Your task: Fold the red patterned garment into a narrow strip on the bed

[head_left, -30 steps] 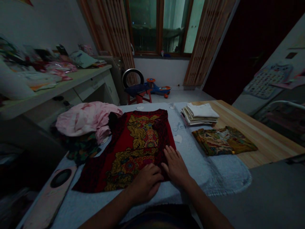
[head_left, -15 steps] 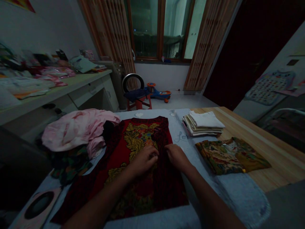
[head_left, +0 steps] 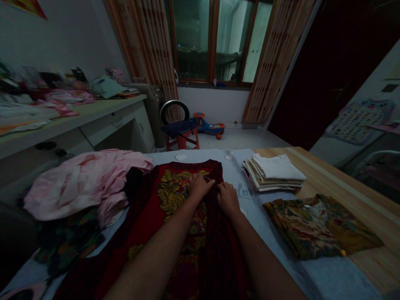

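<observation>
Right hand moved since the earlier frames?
Yes: the right hand has moved forward, away from the person, and is now nearly level with the folded stack of clothes.

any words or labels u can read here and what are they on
"Lo" in faint script lettering on the pale blue cloth; anything after it is unclear.
The multicoloured printed wall chart has rows of small cells, too small to read.
The pale green paper on the white desk is too blurred to read.
</observation>
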Motion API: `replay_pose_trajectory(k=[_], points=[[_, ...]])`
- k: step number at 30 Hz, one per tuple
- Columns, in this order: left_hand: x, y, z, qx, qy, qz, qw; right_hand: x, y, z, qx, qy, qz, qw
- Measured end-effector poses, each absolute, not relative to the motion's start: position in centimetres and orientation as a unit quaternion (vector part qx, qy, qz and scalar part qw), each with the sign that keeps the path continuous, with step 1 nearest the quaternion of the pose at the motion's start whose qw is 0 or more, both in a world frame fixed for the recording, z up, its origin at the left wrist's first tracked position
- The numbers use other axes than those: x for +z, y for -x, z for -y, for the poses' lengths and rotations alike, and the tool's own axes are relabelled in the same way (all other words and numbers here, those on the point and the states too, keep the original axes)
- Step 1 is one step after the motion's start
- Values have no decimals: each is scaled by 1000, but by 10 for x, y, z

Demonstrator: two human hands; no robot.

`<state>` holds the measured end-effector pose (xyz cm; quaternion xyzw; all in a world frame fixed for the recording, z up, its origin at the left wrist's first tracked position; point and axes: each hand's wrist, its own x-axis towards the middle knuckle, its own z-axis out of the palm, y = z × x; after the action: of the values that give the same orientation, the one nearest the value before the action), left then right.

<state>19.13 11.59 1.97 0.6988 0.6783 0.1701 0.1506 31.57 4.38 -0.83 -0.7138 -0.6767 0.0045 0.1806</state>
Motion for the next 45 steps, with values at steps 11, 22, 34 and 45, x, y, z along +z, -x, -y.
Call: replay_pose_trajectory(k=[11,22,34,45], points=[[-9,-179,-135,346,-720,-556,231,-24,-317,-51,43,702,685,192],[-2,-176,-140,395,-693,-519,307,2,-350,-102,117,719,646,228],[4,-177,-138,400,-718,-477,312,-4,-379,-200,114,737,618,248],[-6,-186,-142,329,-728,-516,310,-9,-372,-204,77,732,655,172]])
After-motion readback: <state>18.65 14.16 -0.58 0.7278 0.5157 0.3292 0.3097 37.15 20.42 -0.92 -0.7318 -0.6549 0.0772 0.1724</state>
